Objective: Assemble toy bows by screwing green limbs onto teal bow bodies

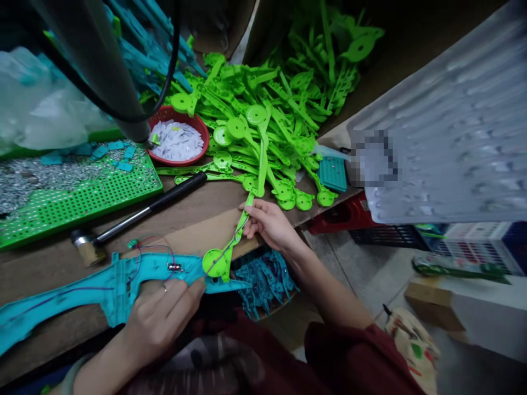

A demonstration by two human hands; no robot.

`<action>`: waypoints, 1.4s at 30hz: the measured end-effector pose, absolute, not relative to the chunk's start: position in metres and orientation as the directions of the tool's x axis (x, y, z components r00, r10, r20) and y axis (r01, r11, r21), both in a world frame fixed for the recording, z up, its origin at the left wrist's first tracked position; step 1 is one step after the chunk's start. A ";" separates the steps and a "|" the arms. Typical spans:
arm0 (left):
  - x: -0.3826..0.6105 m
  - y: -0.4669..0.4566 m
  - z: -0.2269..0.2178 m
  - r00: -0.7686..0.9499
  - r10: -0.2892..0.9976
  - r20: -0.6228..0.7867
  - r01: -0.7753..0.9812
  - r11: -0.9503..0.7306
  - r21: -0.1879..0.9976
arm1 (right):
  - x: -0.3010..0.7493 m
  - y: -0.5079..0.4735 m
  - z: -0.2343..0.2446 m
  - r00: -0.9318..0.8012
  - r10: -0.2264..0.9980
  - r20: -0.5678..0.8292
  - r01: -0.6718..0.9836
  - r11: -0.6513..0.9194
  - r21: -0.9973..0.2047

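My left hand [158, 321] grips a long turquoise plastic shell [111, 288] lying along the near edge of the wooden bench [185, 216]; thin wires and a small metal part [175, 267] sit on it. My right hand [269, 222] pinches the stem of a bright green plastic arm [228, 244]. The arm's round end rests on the turquoise shell by my left thumb.
A big heap of green arms [267, 115] covers the back of the bench. A red bowl of white scraps [179, 140], a hammer [135, 214] and a green perforated tray of metal bits [78, 200] lie left. Turquoise parts [265, 280] fill a basket below. A clear blister sheet [444, 131] hangs right.
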State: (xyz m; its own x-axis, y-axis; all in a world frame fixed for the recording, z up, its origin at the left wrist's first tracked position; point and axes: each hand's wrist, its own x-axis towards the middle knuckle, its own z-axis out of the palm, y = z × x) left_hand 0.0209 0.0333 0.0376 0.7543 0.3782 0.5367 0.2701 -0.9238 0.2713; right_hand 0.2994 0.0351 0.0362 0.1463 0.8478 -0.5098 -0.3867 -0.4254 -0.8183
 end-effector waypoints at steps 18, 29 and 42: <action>0.039 0.026 0.046 0.712 0.491 0.503 0.371 -0.870 0.325 | 0.301 0.020 0.029 0.467 0.880 -0.091 0.248 -0.229 -0.941; 0.041 0.029 0.043 0.751 0.456 0.478 0.312 -0.883 0.352 | 0.293 -0.011 0.039 -0.407 0.864 0.296 0.710 0.503 -0.492; 0.041 0.032 0.040 0.733 0.512 0.449 0.407 -0.858 0.314 | 0.273 -0.008 0.049 -0.255 0.963 0.088 0.835 0.266 -0.481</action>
